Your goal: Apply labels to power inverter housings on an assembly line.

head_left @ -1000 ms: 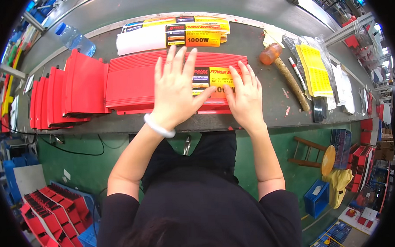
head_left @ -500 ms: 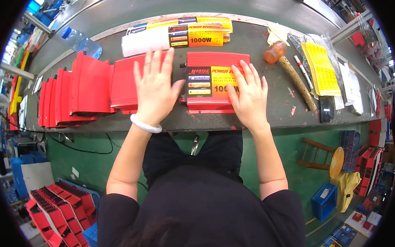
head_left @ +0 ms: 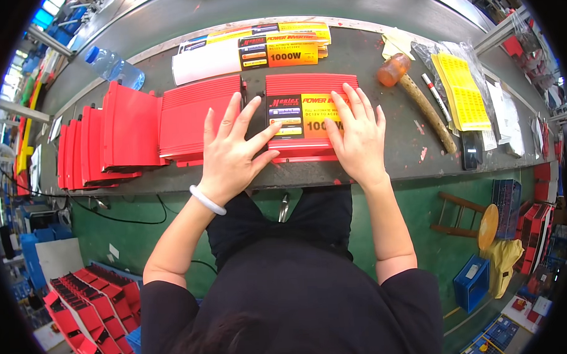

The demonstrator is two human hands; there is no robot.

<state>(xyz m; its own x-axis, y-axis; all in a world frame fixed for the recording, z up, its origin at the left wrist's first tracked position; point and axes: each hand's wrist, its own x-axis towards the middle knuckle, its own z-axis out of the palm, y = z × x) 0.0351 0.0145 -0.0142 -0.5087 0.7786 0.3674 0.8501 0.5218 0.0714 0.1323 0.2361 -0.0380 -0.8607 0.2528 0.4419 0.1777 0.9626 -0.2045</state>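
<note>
A red ribbed power inverter [head_left: 311, 83] lies in front of me, with a black and yellow label [head_left: 286, 122] on its top face. My right hand [head_left: 360, 134] rests open over the label's right part, fingers spread, hiding some of it. My left hand [head_left: 236, 150] is open too; its palm is over the right side of an unlabelled red inverter [head_left: 185, 121], while its thumb and forefinger reach the labelled inverter's left edge. Further left, several more red inverters [head_left: 130, 127] lean in a row. Behind the two flat inverters is a stack of printed labels [head_left: 285, 52].
At the right lie a mallet [head_left: 412, 97] with an amber head, a marker [head_left: 435, 95], yellow sticker sheets [head_left: 460, 93] and a dark phone [head_left: 470, 150]. A water bottle [head_left: 114, 67] lies at the back left. Below stand a wooden stool [head_left: 485, 226] and a blue crate [head_left: 471, 286].
My left hand has moved down and right, from over the unlabelled inverter to the labelled one's left edge. My right hand stays on the label's right part.
</note>
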